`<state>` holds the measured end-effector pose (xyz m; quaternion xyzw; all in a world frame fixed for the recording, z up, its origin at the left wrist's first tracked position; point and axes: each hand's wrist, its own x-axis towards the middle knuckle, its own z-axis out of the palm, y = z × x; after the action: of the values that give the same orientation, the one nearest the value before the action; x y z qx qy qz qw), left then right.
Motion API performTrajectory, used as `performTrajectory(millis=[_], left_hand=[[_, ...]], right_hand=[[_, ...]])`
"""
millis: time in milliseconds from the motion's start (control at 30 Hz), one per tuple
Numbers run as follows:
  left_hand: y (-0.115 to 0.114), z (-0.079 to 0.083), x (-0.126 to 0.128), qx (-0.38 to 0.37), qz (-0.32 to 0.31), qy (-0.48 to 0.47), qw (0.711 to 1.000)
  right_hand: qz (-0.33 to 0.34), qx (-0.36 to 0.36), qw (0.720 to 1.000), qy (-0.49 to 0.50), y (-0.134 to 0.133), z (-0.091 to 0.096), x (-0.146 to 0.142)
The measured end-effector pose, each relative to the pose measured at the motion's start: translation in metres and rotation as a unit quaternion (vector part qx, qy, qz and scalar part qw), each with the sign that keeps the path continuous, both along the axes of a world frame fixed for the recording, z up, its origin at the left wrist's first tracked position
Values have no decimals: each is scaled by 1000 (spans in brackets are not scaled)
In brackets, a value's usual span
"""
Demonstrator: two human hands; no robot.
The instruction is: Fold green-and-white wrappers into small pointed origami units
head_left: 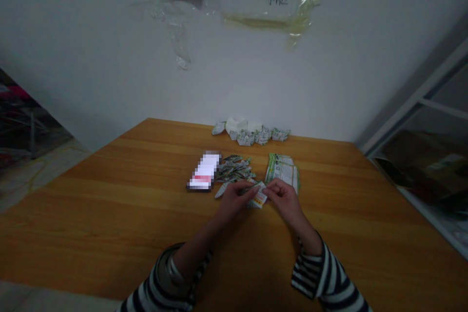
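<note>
and here we are: my left hand (pixel 234 200) and right hand (pixel 287 201) both have fingertips pinched on a small printed paper (pixel 259 198), one at each side. just beyond my left fingers, a heap of papers (pixel 236 169); farther left, the phone (pixel 204 169) (screen lit). right behind my right hand, the flat stack (pixel 287 170); well past my grip, crumpled bundles (pixel 245 137) by the wall (pixel 256 83).

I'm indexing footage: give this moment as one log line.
left hand: pinching printed piece | right hand: pinching same piece | nearby: phone, loose pile, flat stack
</note>
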<state>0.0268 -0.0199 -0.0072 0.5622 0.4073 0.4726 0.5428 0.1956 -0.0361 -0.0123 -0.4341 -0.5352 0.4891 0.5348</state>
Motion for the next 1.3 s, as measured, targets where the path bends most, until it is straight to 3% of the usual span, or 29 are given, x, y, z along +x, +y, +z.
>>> performTrajectory(millis=[233,633,1000,1300], left_hand=[[-1,0,2,-53,-5,-73,996],[0,-8,1,-20,-21,-93,995],[-3,-7,5,12,31,-41,999],[-5,-8,5,6,8,-80,997]], right_hand=[[8,8,1000,4,1,0,3],[-61,23,994,-91,-5,3,0],[-68,-3,997,-37,-4,-1,-5],[-66,-16,997,-29,-3,-1,-5]])
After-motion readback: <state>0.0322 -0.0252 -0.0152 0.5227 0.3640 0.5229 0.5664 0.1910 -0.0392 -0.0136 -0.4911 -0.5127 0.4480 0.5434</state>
